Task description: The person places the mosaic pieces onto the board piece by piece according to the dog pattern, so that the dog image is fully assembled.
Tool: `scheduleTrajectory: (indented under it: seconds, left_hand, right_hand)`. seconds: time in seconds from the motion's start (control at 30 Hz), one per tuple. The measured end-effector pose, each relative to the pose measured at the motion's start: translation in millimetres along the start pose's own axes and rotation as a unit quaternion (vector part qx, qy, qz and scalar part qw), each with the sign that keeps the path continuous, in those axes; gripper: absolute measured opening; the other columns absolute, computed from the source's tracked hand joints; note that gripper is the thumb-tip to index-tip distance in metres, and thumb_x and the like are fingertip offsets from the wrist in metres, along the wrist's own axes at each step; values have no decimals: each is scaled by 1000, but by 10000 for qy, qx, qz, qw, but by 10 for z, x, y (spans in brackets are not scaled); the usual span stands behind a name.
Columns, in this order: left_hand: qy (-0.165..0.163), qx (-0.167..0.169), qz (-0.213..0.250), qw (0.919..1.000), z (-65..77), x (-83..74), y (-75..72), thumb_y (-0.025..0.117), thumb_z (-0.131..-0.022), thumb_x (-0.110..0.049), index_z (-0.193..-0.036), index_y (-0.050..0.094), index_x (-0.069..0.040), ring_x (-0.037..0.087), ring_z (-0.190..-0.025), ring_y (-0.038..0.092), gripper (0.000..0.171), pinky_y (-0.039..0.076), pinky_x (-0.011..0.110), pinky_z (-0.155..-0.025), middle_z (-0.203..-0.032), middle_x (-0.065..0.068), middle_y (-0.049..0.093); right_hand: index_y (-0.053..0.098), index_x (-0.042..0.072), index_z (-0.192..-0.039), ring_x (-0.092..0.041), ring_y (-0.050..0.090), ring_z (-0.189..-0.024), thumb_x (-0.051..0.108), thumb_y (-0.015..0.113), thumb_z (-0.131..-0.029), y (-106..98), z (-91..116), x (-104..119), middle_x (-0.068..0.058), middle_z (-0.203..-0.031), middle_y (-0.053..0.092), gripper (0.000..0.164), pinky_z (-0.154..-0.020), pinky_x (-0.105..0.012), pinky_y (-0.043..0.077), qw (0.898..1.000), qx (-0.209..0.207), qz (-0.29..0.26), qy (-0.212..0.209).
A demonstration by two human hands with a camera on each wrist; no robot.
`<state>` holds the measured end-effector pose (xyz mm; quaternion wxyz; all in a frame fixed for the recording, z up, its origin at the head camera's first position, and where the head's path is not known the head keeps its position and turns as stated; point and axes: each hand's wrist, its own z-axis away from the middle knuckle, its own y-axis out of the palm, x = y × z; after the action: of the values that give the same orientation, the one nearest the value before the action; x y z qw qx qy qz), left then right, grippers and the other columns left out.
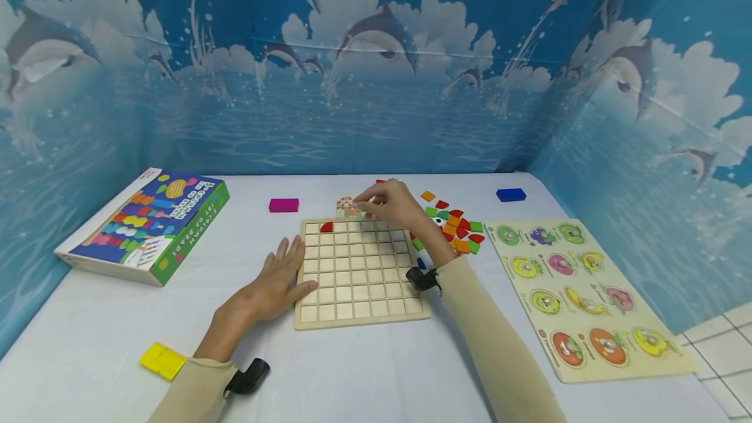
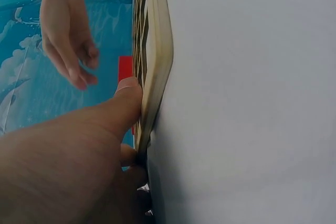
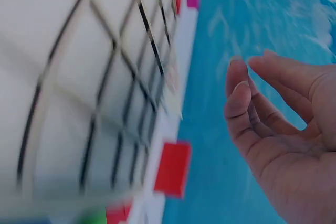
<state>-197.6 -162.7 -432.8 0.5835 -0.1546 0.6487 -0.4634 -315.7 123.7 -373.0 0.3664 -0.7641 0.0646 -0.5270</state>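
Note:
A wooden grid board (image 1: 364, 324) lies flat on the white table, with one red quarter-round tile (image 1: 326, 227) in its top row. My left hand (image 1: 279, 286) rests along the board's left edge, fingers spread and thumb over the rim; the left wrist view shows the thumb (image 2: 128, 95) against that rim. Over the board's far edge hovers my right hand (image 1: 390, 204), beside a small pattern card (image 1: 346, 207). Its thumb and fingertips are close together in the right wrist view, with nothing between them (image 3: 283, 124).
Loose coloured tiles (image 1: 452, 229) are heaped right of the board. A fruit puzzle board (image 1: 558, 322) lies farther right, a toy box (image 1: 141, 220) at left. Magenta (image 1: 284, 205), blue (image 1: 510, 195), red (image 3: 173, 169) and yellow (image 1: 163, 361) blocks lie around.

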Motion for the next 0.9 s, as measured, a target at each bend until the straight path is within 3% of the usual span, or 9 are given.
scheduleTrajectory:
  seconds: [0.1, 0.17, 0.37, 0.6, 0.9]
  left_hand:
    - [24, 10, 72, 10000, 13, -54, -19, 62, -110, -37, -168, 9, 10, 47, -164, -10, 91, -3, 66, -131, -178, 27, -1]
    - [-10, 7, 54, 10000, 19, -65, -16, 62, -110, -35, -168, 9, 10, 47, -165, -9, 90, -2, 65, -132, -178, 27, -1]
    - [-15, 57, -19, 10000, 35, -58, -28, 61, -111, -35, -168, 8, 10, 48, -164, -10, 90, -5, 66, -131, -178, 27, -2]
    - [88, 22, 182, 9998, 29, 1, -2, 59, -111, -44, -169, 7, 8, 44, -165, -12, 94, -5, 64, -132, -179, 25, -3]
    - [104, 4, 191, 9998, 33, 11, -5, 59, -110, -45, -169, 7, 8, 44, -165, -12, 94, -6, 65, -131, -179, 25, -3]
  right_hand:
    - [80, -1, -123, -45, 76, -92, 9, 71, -105, -217, 184, -49, -21, -107, 80, 22, -80, -54, 64, 9997, -222, -9, 116]
    - [80, 1, -122, -45, 75, -94, 10, 72, -105, -338, 286, -96, -18, -107, 81, 22, -81, -55, 63, 9991, -341, 56, 250]
    - [82, 3, -121, -32, 71, -99, 14, 76, -102, -616, 488, -328, -13, -111, 80, 22, -79, -35, 60, 9937, -558, 704, 677]
    - [81, 0, -117, -30, 68, -93, 13, 80, -99, -818, 652, -693, -16, -113, 79, 22, -75, -34, 61, 9842, -241, 819, 1550]
    - [81, 2, -120, -29, 64, -92, 9, 82, -97, -1044, 827, -933, -17, -114, 76, 24, -74, -26, 58, 9667, -166, 898, 2389]
